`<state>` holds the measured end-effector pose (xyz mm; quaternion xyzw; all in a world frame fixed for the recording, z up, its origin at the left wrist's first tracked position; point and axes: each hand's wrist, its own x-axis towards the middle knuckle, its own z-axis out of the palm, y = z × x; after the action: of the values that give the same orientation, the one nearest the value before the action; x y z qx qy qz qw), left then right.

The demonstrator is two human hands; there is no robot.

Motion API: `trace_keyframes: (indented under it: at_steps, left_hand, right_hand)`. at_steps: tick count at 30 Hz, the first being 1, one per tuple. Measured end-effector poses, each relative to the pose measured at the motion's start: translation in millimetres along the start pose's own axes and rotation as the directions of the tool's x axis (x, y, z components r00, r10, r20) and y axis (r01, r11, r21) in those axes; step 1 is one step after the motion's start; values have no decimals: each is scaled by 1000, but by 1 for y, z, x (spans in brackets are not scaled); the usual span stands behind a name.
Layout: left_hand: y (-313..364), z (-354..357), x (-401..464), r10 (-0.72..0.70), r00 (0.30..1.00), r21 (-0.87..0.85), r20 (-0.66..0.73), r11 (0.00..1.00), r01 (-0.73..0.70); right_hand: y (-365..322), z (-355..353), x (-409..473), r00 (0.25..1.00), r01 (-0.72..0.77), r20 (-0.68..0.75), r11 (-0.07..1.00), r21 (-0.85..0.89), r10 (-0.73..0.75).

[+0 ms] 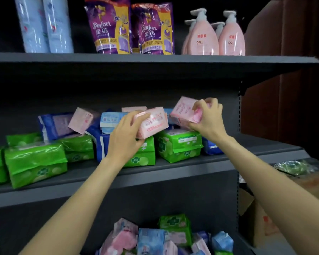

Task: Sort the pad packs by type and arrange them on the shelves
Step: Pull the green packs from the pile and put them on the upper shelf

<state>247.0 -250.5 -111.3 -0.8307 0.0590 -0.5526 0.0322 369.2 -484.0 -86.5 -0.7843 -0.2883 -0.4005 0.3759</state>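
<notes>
Middle shelf [173, 163]: left hand [124, 134] grips one pink pad pack [153, 123]. Right hand [207, 116] pinches another pink pack [182, 112] near the right edge, above green packs [177, 144].

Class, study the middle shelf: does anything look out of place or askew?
Yes. A pink pack lies tilted among dark blue packs, and light blue packs sit mixed in. Each hand, left hand and right hand, grips a pink pack.

The light is dim and comes from in front of the shelves, so my forearms and the pack fronts are lit while the shelf backs sink into near black. Glare streaks the glossy green packs [35, 161] and purple pouches [109, 26]. The wide lens bows the shelf edges [155, 59], and detail softens toward the corners.
</notes>
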Motion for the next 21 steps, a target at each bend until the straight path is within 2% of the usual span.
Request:
trace_keyframes:
  at_steps: [3, 6, 8, 9, 11, 13, 17, 19, 21]
  left_hand:
    - [12, -11, -1, -28, 993, -74, -114, 997, 20]
    - [40, -35, -7, -118, 945, -247, -307, 968, 41]
    - [67, -52, -19, -225, 913, -418, -339, 906, 68]
    - [80, -62, -28, -297, 903, -498, -311, 860, 112]
    - [101, -74, -55, -451, 878, -642, -160, 723, 254]
    - [117, -79, -89, -538, 843, -701, 26, 591, 399]
    - [143, -75, -162, -570, 743, -629, 351, 444, 638]
    - [149, -71, -198, -548, 686, -555, 478, 417, 720]
    - [154, -61, -238, -500, 617, -447, 608, 426, 786]
  right_hand:
    - [-21, -26, -22, 979, 64, -196, 997, 44, -54]
    - [-40, -49, -56, 957, 23, -288, 987, 156, 24]
    - [-50, -60, -84, 965, -105, -181, 909, 403, 192]
    - [-55, -64, -99, 961, -176, -83, 815, 552, 264]
    - [-63, -69, -132, 936, -273, 73, 583, 765, 343]
    - [-65, -70, -170, 902, -354, 163, 469, 809, 401]
    - [-51, -57, -252, 847, -502, 312, 457, 735, 430]
    - [-36, -53, -293, 811, -573, 394, 451, 685, 432]
    - [-18, -52, -337, 744, -667, 493, 442, 600, 452]
